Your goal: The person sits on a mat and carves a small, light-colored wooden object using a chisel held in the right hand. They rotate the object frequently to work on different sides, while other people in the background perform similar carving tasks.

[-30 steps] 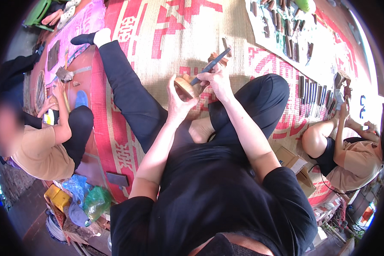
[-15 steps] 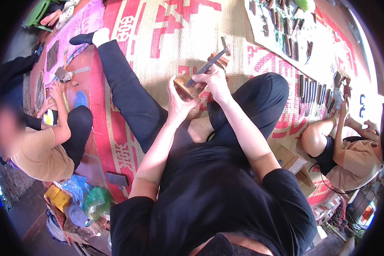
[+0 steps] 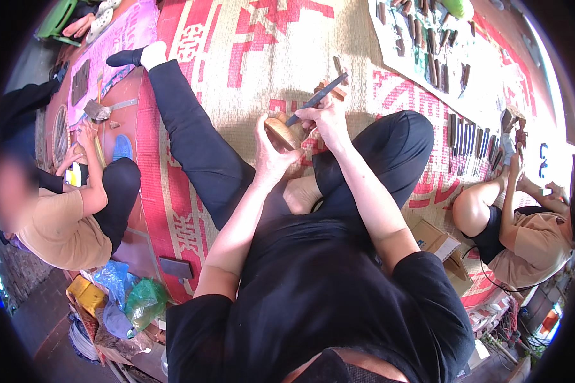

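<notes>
I sit cross-legged on a woven mat [image 3: 236, 57] with red patterns. My left hand [image 3: 269, 152] grips a small rounded wooden piece [image 3: 285, 130], light brown, held above my lap. A dark-handled carving chisel [image 3: 317, 98] sits in my right hand [image 3: 326, 121]; its tip rests against the wood and its handle points up and away to the right. The two hands are close together, almost touching. Part of the wooden piece is hidden behind my fingers.
A person in a tan shirt [image 3: 57, 223] sits at my left working at a wooden panel [image 3: 118, 127]. Another person [image 3: 524, 223] sits at right. Several chisels [image 3: 469, 137] lie in rows on a cloth at upper right. A cardboard box [image 3: 437, 242] and plastic bags [image 3: 131, 300] lie nearby.
Both hands stay on the wood and chisel; the chisel has shifted slightly against the wood. The people beside me have hardly moved.
</notes>
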{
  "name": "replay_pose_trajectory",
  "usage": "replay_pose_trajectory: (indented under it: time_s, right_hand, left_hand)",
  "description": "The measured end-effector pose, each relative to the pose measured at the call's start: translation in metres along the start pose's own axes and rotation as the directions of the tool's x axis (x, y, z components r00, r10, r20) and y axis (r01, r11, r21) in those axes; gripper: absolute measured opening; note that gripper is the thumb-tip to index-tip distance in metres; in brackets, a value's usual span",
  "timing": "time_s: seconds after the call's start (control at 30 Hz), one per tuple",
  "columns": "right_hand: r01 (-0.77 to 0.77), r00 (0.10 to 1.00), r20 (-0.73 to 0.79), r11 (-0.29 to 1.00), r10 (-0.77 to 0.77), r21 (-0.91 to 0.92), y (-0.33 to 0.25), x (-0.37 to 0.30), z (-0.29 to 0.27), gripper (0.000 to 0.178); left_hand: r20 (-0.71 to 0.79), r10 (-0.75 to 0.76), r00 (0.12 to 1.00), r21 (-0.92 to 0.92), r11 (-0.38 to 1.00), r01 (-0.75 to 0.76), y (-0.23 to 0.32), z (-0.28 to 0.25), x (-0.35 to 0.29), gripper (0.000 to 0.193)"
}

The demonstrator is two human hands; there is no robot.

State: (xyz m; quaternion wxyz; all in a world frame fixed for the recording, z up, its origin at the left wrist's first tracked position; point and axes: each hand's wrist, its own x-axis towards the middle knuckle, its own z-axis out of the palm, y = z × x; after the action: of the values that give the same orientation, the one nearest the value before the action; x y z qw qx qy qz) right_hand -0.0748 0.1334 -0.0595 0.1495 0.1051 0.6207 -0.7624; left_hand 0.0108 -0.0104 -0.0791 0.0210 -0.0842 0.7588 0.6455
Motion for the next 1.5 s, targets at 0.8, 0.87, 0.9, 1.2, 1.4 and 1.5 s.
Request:
replay_pose_trajectory:
  time_s: [0.8, 0.87, 0.9, 1.2, 1.4, 1.5]
  right_hand:
    - [-0.099, 0.995, 0.043, 0.992, 0.095, 0.084, -0.012, -0.003, 0.005, 0.019]
    - [-0.112, 0.992, 0.064, 0.990, 0.107, 0.080, -0.012, -0.005, 0.009, 0.018]
    - [-0.119, 0.991, 0.075, 0.990, 0.113, 0.078, -0.012, -0.006, 0.009, 0.018]
    - [-0.084, 0.996, 0.043, 0.996, 0.082, 0.042, -0.019, -0.003, 0.016, 0.023]
    - [-0.038, 0.999, -0.002, 0.995, 0.038, -0.093, -0.024, 0.003, 0.012, 0.027]
    - [-0.017, 1.000, 0.016, 0.999, 0.018, -0.046, -0.021, 0.001, 0.019, 0.026]
  left_hand:
    - [0.011, 0.032, 0.999, 0.051, 0.998, -0.033, -0.005, 0.004, -0.002, 0.105]
    - [0.013, 0.013, 1.000, 0.078, 0.997, -0.014, 0.001, 0.003, -0.002, 0.105]
    - [0.014, 0.004, 1.000, 0.091, 0.996, -0.005, 0.004, 0.003, -0.003, 0.105]
    - [0.019, -0.020, 1.000, 0.105, 0.994, 0.018, -0.002, 0.001, -0.003, 0.106]
    - [-0.002, 0.048, 0.999, 0.339, 0.940, -0.044, 0.012, 0.002, -0.002, 0.108]
    - [0.001, -0.025, 1.000, 0.151, 0.988, 0.025, 0.004, 0.001, -0.002, 0.107]
